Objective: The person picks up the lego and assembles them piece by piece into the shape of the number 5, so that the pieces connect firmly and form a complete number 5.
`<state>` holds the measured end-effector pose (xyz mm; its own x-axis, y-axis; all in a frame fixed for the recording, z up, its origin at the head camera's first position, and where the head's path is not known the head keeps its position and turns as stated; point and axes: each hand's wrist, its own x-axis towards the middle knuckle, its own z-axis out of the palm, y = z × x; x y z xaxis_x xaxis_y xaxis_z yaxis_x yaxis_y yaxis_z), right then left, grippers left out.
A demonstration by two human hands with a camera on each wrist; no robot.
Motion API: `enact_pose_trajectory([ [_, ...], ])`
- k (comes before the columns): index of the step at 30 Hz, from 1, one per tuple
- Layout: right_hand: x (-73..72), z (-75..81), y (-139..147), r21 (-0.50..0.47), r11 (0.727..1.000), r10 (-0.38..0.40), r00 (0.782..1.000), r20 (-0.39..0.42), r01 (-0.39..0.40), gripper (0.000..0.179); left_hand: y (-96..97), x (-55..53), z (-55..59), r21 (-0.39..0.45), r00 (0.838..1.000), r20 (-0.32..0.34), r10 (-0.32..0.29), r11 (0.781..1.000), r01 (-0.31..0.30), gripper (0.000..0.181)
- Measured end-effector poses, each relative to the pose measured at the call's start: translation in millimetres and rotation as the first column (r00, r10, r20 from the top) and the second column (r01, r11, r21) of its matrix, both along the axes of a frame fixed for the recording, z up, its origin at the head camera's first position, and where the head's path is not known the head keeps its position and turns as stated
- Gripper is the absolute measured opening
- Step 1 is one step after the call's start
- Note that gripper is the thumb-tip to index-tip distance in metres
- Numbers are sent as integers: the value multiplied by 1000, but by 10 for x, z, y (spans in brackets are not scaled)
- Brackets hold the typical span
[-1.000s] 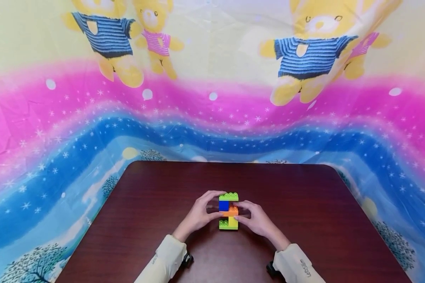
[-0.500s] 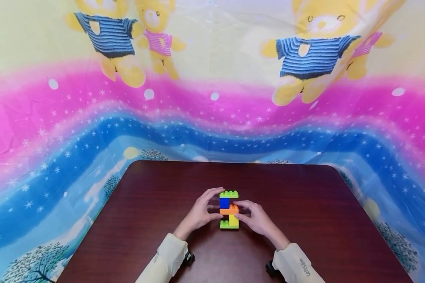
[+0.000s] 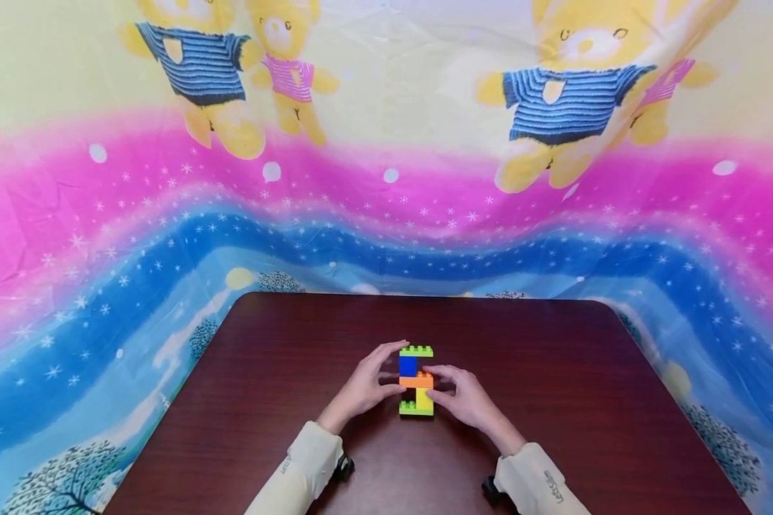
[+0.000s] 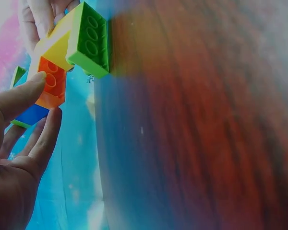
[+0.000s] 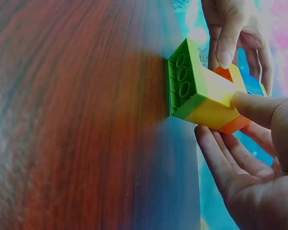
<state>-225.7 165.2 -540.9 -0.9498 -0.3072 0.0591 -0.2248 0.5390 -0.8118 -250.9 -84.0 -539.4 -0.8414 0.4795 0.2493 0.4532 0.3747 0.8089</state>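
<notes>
Both hands hold an S-shaped stack of toy building bricks between them, at the middle of the table. From bottom to top it has a green brick point(image 3: 416, 410), a yellow brick point(image 3: 424, 399) on the right, an orange brick point(image 3: 419, 383), a blue brick point(image 3: 408, 367) on the left and a second green brick point(image 3: 416, 351). My left hand point(image 3: 365, 383) has its thumb on the orange brick and its fingers behind. My right hand point(image 3: 464, 397) grips the yellow brick, thumb in front, fingers behind. Both wrist views show the bottom green brick's hollow underside point(image 5: 181, 75).
The dark wooden table point(image 3: 283, 336) extends around the hands. Behind it hangs a printed cloth point(image 3: 386, 207) with bears and snowflakes, down past the table's far edge. Black wrist straps point(image 3: 343, 468) show below the pale sleeves point(image 3: 312, 458).
The stack has tilted slightly, so its top green brick sits a little higher in the head view and its upper face shows less. Both hands keep their hold.
</notes>
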Motion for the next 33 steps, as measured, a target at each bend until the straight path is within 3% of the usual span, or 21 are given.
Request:
enact_pose_trajectory([
  [7, 3, -9, 15, -24, 999, 25, 1000, 14, -24, 55, -3, -11, 19, -54, 1000, -10, 9, 999, -9, 83],
  [18, 9, 0, 9, -55, 997, 51, 997, 59, -48, 72, 0, -34, 57, -41, 999, 39, 3, 999, -1, 83],
  [33, 3, -31, 24, -106, 987, 133, 979, 157, -117, 96, -4, -113, 21, -55, 996, 88, -13, 998, 18, 84],
])
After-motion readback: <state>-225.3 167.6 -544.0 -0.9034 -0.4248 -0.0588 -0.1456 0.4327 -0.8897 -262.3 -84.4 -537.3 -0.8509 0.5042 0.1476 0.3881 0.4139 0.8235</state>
